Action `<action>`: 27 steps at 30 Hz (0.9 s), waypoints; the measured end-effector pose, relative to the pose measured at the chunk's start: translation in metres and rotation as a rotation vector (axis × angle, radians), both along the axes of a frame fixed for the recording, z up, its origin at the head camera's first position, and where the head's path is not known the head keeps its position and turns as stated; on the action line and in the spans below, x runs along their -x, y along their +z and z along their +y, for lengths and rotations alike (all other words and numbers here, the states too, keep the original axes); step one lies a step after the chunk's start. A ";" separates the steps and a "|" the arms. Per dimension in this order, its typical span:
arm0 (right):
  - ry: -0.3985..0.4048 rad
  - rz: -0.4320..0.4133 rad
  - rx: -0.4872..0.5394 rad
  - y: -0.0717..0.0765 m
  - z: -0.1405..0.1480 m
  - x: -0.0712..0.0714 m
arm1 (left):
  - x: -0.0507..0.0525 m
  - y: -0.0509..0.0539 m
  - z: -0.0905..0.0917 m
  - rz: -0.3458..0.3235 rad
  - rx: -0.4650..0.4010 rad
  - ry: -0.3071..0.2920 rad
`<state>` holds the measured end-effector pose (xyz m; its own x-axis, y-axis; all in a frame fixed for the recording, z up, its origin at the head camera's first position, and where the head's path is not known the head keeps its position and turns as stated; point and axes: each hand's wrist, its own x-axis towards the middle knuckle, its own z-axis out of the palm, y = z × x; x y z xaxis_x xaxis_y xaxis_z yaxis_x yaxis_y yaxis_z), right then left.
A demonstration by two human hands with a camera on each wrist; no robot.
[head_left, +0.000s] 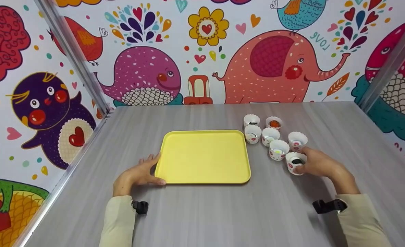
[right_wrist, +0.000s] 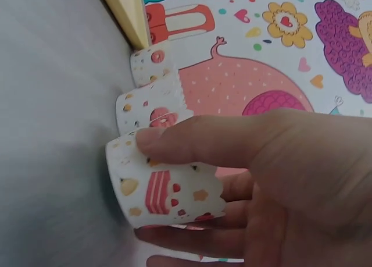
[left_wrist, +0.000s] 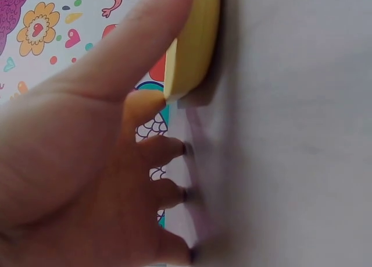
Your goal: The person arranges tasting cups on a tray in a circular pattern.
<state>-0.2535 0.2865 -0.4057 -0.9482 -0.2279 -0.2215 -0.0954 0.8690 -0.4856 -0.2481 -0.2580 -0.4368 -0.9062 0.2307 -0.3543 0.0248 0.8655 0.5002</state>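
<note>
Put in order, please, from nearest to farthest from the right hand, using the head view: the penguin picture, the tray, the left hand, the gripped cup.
1. Gripped cup: held in the right hand.
2. Tray: to the left of the cups.
3. Left hand: at the tray's left edge.
4. Penguin picture: on the left wall.

Head view: worn high, looking forward and down; widest of the three, taking in surface (head_left: 223, 216), tray (head_left: 202, 157), cups (head_left: 278, 155), both hands and patterned wall (head_left: 202, 70). Left wrist view: very close, low, tipped sideways, surface at frame right; faces past left hand (head_left: 141, 174) and tray corner toward wall. Right wrist view: likewise close and sideways, surface at frame left; looks across right hand (head_left: 318, 163). Tray and wall in all three; cups shared by head and right wrist.
</note>
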 end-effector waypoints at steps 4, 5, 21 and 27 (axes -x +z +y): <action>0.030 0.026 -0.008 0.005 -0.006 -0.005 | -0.001 0.001 0.000 0.005 -0.006 0.004; 0.031 0.026 -0.007 0.006 -0.008 -0.006 | -0.001 0.001 0.000 0.003 -0.007 0.007; 0.029 0.111 0.051 0.014 -0.050 -0.015 | -0.001 0.000 -0.001 -0.006 -0.001 0.011; 0.042 0.228 0.128 0.015 -0.062 -0.011 | 0.001 0.000 -0.001 0.001 0.003 0.002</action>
